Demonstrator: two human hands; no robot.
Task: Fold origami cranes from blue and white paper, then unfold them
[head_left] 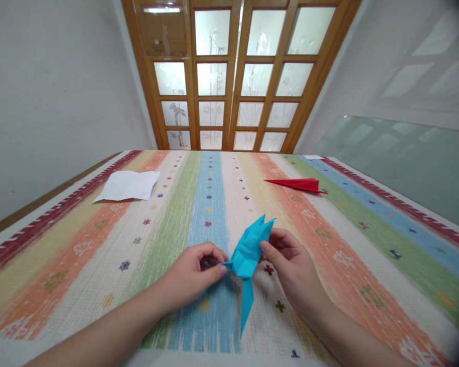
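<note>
A partly folded blue origami figure [248, 255] with pointed flaps is held just above the striped tablecloth, near the front middle. My left hand [193, 275] pinches a thin pointed tip at the figure's left side between thumb and fingers. My right hand [290, 265] grips the figure's right edge with fingertips. One long blue point hangs down toward me; two points stick up at the far end.
A folded red paper plane [296, 184] lies further back on the right. A crumpled white sheet [128, 185] rests at the back left. The striped tablecloth [99, 255] covers the whole table. A wooden door with frosted panes [229, 76] stands behind the table.
</note>
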